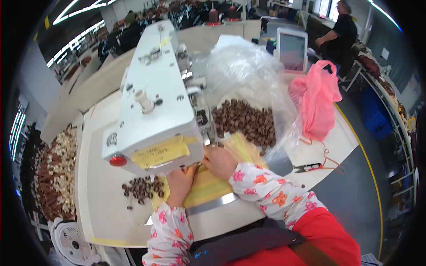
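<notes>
Both my hands meet under the front of a white sewing machine head (159,97). My left hand (179,184) is closed, its fingertips pressed together close to the machine's working point. My right hand (220,162) comes in from the other side with its fingers curled in a pinch. What they hold is too small or hidden by the machine head. Beneath them lies a yellow-taped work plate (213,190) with a metal edge. Left of my left hand is a scatter of dark round buttons (143,188). Beyond my right hand is a heap of small brown pieces (246,122).
A clear plastic bag (248,66) spreads behind the brown heap, beside a pink plastic bag (320,102). Thread snips (307,168) lie at the table's right. A screen (291,51) stands behind. At left is a white fan (73,241). A person (344,35) stands at the far right.
</notes>
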`<action>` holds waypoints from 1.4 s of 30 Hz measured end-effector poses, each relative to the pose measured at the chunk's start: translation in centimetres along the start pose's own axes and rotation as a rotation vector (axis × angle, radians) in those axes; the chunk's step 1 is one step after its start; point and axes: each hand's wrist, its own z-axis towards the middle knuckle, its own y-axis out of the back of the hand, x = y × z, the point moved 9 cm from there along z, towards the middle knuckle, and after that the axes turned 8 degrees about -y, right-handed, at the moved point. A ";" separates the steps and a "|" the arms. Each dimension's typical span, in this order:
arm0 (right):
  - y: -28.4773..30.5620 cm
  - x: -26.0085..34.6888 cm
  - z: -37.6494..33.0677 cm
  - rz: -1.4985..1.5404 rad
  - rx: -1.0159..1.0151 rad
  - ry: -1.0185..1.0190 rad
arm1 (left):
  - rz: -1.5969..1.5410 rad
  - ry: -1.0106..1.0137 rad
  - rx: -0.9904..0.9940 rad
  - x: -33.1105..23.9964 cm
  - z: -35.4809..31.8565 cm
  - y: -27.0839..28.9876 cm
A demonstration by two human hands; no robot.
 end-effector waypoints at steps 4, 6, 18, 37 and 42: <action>1.1 2.1 -0.5 0.119 0.070 -0.088 | 0.127 -0.216 0.061 -2.9 -1.4 1.6; 1.4 3.2 -1.1 0.202 0.136 -0.133 | 0.041 -0.303 0.032 -4.0 -2.7 1.6; -1.5 1.5 -4.3 0.549 0.357 -0.321 | -0.064 -0.297 0.023 -4.7 -2.0 3.1; -2.9 1.4 -2.0 0.669 0.767 -0.423 | -0.293 -0.042 0.256 -1.5 -1.7 0.2; -1.2 1.1 -1.4 0.558 0.405 -0.313 | -0.201 -0.030 0.131 -0.3 -1.3 0.6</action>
